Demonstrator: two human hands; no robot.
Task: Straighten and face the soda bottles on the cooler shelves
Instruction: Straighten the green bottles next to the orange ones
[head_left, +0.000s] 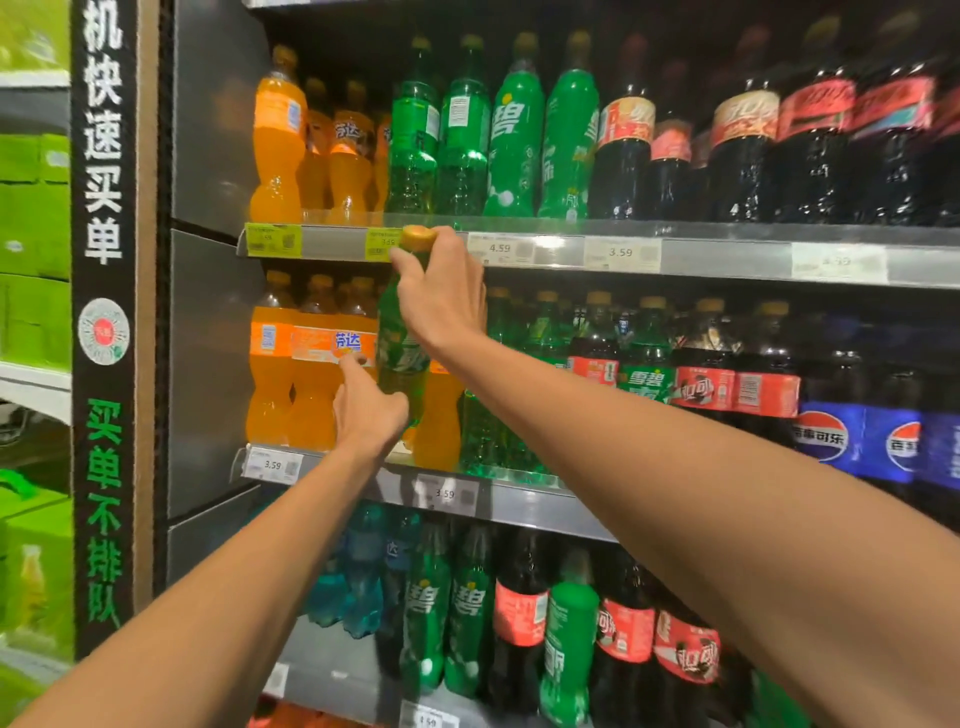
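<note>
A green soda bottle (397, 358) with a yellow cap stands out in front of the orange bottles (291, 364) on the middle shelf (524, 501). My right hand (441, 296) grips its neck just under the cap. My left hand (366, 408) is at the bottle's lower left side, index finger stretched out and touching the orange bottle's label. More green bottles (488, 441) and dark cola bottles (706, 374) fill the same shelf to the right.
The top shelf (675, 249) carries orange, green and cola bottles, some with labels turned away. The bottom shelf (332, 670) holds teal, green and cola bottles. A black pillar (104, 332) with printed characters bounds the cooler on the left. Blue-labelled bottles (857, 441) stand at far right.
</note>
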